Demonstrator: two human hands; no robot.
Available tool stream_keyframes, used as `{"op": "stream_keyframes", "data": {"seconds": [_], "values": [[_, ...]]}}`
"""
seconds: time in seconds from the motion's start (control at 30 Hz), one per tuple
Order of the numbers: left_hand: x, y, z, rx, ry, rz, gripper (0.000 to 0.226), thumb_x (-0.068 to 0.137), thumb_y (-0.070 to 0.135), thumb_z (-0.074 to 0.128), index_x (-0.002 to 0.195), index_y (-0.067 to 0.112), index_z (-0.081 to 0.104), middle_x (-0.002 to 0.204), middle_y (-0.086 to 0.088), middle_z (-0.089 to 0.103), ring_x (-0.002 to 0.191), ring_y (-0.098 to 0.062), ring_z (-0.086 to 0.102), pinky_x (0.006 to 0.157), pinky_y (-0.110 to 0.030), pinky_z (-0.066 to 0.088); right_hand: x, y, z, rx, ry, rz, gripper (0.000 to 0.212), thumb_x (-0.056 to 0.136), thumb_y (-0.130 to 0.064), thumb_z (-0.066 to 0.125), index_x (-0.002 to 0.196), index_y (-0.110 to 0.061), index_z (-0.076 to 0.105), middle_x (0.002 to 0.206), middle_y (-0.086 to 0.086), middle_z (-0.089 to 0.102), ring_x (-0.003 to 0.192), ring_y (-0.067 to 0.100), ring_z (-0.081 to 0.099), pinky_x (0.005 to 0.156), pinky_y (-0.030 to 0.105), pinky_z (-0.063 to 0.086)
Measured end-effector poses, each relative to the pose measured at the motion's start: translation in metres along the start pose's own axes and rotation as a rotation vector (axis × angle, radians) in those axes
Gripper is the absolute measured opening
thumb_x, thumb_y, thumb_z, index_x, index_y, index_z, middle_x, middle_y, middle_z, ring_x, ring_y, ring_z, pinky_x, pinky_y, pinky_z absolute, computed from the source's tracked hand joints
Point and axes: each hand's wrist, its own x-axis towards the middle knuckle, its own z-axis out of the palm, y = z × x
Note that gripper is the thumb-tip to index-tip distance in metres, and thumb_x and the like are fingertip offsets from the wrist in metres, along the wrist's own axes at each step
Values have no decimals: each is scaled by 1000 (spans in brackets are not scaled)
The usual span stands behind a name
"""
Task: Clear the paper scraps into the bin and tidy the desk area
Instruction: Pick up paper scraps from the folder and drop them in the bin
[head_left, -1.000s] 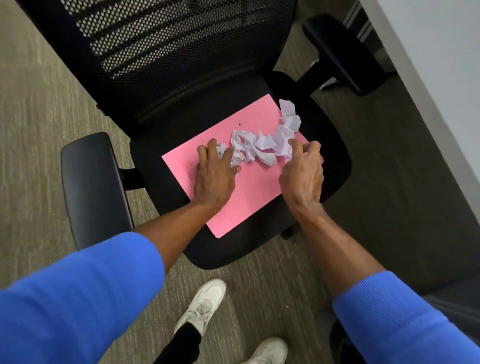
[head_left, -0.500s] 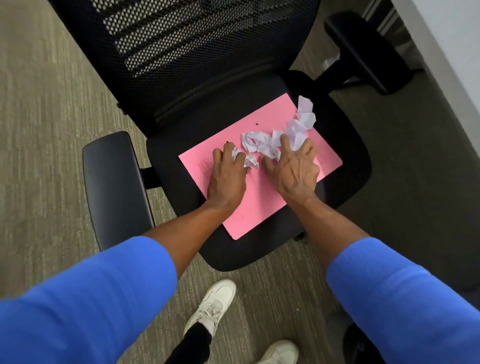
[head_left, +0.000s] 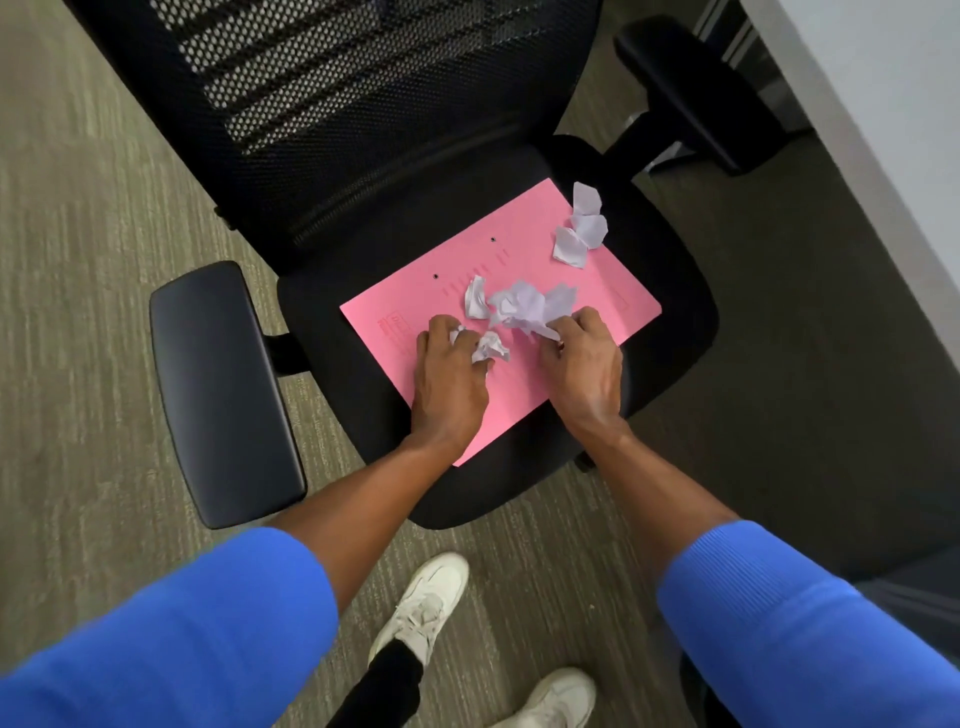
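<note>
A: Change since previous frame: scraps drawn into a tighter pile; three left apart at the far corner.

B: Layout, largest first?

A: Office chair (head_left: 675, 332) seat, carrying pink folder (head_left: 524, 395), carrying paper scraps (head_left: 524, 306). No bin in view.

B: Hands?

A: Left hand (head_left: 449, 379) curled on small crumpled scraps. Right hand (head_left: 584, 364) pinching the pile's near edge.

B: Handling?

A: Judged light, soft, springy; easily scattered. Scoop from both sides, compress. Alternatively lift the folder by its edges as a tray.

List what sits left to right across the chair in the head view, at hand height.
Left armrest → left hand on the pink folder → small crumpled scrap → right hand gripping the main scrap pile → bare seat edge.
</note>
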Motion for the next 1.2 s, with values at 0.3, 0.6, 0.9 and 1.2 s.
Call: {"op": "stream_keyframes", "data": {"seconds": [0.3,0.6,0.9,1.2], "values": [[-50,8,8,-161,65,-100,24,95,17,78,117,9,76,128,-4,55,111,-10,52,93,-20,42,-31,17,-29,121,138,15,17,93,-12,76,107,-4,80,98,8,65,82,26,65,75,41,59],[-93,44,28,-222,84,-65,18,93,12,78,109,6,75,123,-8,57,107,-13,54,92,-14,39,-63,40,-61,218,246,53,19,96,-20,75,110,-9,81,101,6,69,80,23,68,69,44,60],[-121,73,45,-207,33,23,19,91,10,79,109,4,75,120,-9,58,108,-23,62,93,-25,47,-120,75,-88,229,374,118,14,93,-15,79,104,-7,82,93,6,66,73,20,66,61,36,59],[-183,114,88,-176,-130,113,18,88,-1,77,106,3,75,119,-10,58,107,-25,62,93,-15,38,-227,137,-113,213,513,258,13,86,-5,85,98,-6,82,83,6,64,65,18,59,59,27,48]]}}
